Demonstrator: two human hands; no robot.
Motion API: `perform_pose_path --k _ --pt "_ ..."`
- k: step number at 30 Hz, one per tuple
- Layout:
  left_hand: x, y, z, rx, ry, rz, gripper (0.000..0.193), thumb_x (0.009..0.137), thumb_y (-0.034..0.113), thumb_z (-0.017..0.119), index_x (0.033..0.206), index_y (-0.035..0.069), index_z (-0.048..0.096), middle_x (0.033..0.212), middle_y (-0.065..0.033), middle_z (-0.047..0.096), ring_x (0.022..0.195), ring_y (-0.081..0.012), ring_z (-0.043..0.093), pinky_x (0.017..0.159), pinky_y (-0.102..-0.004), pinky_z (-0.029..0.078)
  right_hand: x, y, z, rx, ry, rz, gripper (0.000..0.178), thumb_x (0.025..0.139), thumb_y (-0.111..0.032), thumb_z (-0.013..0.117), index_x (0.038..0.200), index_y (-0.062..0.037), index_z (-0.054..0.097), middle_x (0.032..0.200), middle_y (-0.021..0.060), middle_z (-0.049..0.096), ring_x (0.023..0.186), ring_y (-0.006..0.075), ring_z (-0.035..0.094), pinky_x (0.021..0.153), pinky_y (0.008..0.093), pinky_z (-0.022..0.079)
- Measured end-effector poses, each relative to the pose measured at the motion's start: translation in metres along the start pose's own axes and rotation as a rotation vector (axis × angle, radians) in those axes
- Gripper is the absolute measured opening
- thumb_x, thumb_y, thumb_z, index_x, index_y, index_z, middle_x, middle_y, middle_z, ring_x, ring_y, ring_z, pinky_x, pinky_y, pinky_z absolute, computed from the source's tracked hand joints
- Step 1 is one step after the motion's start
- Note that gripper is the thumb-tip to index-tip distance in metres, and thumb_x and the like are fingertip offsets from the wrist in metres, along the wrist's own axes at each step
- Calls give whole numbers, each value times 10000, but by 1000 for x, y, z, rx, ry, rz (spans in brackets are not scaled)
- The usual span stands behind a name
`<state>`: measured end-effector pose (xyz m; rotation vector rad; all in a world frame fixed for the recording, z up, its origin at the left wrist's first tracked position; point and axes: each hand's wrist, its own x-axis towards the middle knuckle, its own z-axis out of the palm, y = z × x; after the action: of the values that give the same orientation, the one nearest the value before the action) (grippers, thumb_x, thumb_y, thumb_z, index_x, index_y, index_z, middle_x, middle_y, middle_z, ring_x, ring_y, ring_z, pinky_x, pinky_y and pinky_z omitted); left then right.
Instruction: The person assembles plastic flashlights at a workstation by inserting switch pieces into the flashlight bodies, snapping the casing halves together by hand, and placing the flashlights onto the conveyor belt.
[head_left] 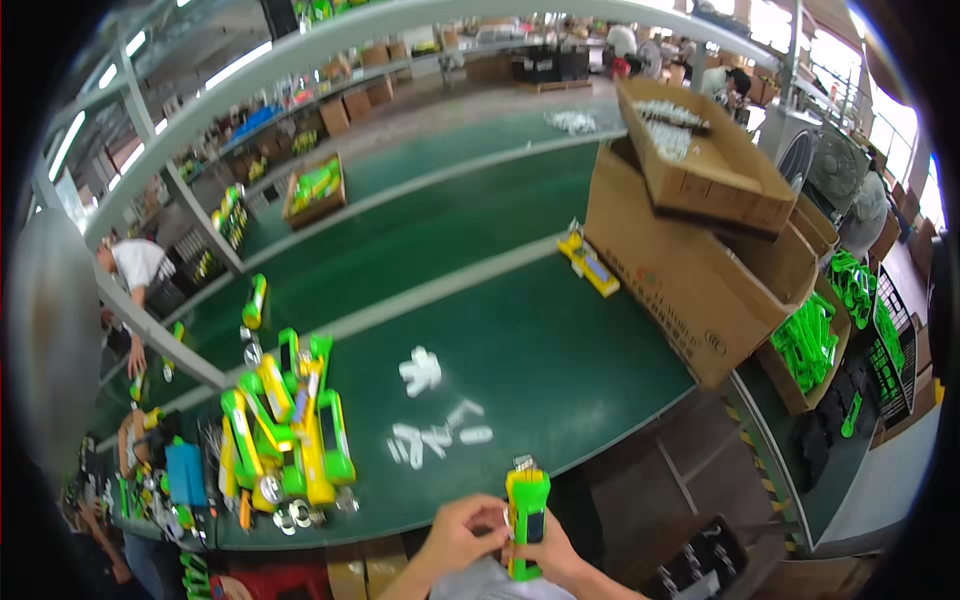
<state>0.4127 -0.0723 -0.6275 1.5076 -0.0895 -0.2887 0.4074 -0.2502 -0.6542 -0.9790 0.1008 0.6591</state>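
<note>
- Two bare hands, seen in the head view, work at the lower centre of the frame, at the near edge of a green-topped workbench (590, 390).
- The right hand (555, 550) grasps a green-and-yellow flashlight (529, 497), its thumb laid across the front below a dark rectangular panel; the flashlight stands roughly upright, its clear-and-silver head pointing up the frame.
- The left hand (460, 538) is bent inward, its fingertips at the flashlight's left side; whether they pinch a small part cannot be told.
- Left of centre, a heap of green and yellow flashlights (312, 440) lies on the bench, several overlapping, with small round silvery parts (292, 516) at its lower edge.
- Mid-frame, a cluster of white pieces (420, 371) lies above loose white strips (430, 440).
- Above and right of centre, one yellow flashlight (590, 264) lies just beside a large cardboard box (650, 250), which carries a shallow cardboard tray (715, 188) of small white parts.
- At the right, another carton (790, 393) holds bright green plastic parts (804, 338).
- At the upper left, an open box (320, 208) of green and yellow items sits on a farther green surface.
- At the far left, a co-worker in a white top (140, 262) reaches down, one hand near a flashlight.
</note>
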Motion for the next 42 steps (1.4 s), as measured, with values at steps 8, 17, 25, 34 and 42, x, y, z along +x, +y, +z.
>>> perform_pose_path --k 8,17,25,34,42 --pt "-3 6 16 100 269 -99 234 815 -52 692 1043 -70 639 853 -83 670 780 -110 647 708 -247 531 15 -3 6 -112 14 -81 617 685 132 654 1233 -46 432 995 55 567 802 139 611 690 287 525" --pt "-1 -22 27 -78 332 -40 257 830 60 707 1068 -18 649 761 -52 659 634 -112 626 572 -243 483 16 -10 0 -52 -32 75 511 731 90 646 1180 -29 434 824 76 593 610 178 625 572 312 541" --pt "-1 -3 35 110 456 -114 258 744 143 812 837 -33 648 603 23 564 483 -15 474 426 -201 346 10 1 0 -166 -53 83 570 705 64 664 1230 2 450 895 84 613 701 165 643 609 298 540" --pt "-15 6 30 239 503 178 339 734 215 823 900 -19 642 712 -32 646 542 -38 536 484 -202 431 7 8 12 -771 132 -191 464 691 -145 781 1087 -3 586 924 87 686 816 151 662 745 304 528" --pt "-16 3 25 408 524 419 490 666 324 863 953 3 630 749 -90 674 611 -204 660 574 -283 507 4 15 12 -882 -24 -382 393 687 -148 765 1021 -17 604 866 126 688 783 202 701 711 319 540"
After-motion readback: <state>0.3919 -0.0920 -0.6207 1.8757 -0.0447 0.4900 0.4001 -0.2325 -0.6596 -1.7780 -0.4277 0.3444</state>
